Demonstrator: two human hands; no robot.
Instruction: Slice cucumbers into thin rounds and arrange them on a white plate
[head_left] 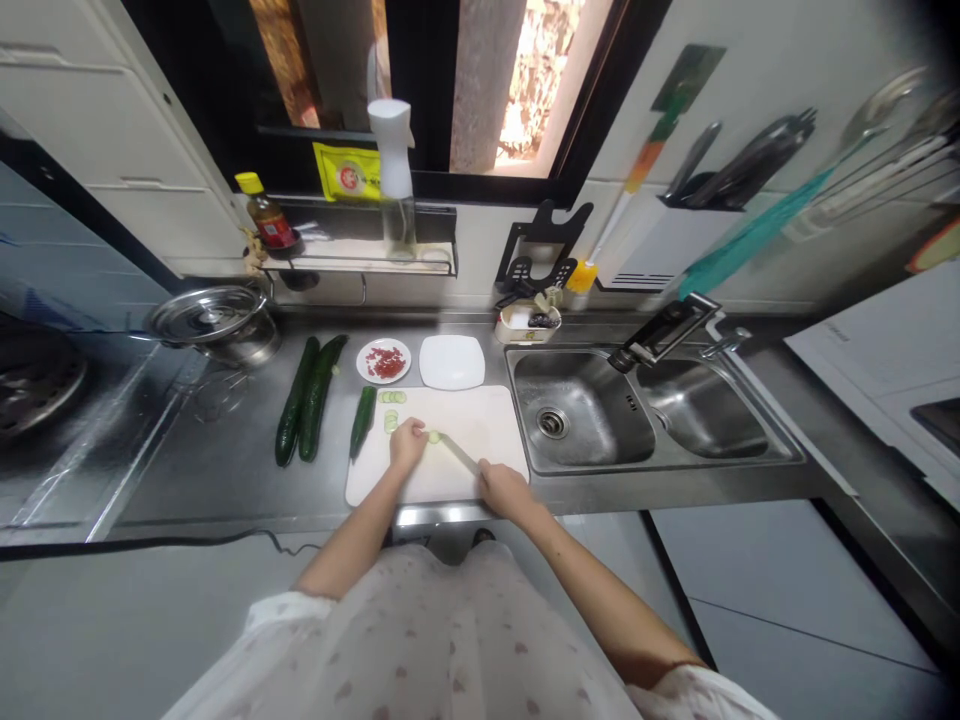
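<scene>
My right hand is wrapped round the handle of a kitchen knife, its blade lying low over the white cutting board and pointing left. At the blade's tip is a small pale green cucumber slice. My left hand is closed, its fingertips pinching at a slice beside the tip; the exact grip is small to see. More cucumber slices lie in a row and a small stack behind my left hand. A cut piece of dark green cucumber rests along the board's left edge.
Two whole cucumbers lie left of the board. Behind it are a plate of chopped red pieces and a white square plate. A double sink is at right, a lidded steel pot at back left.
</scene>
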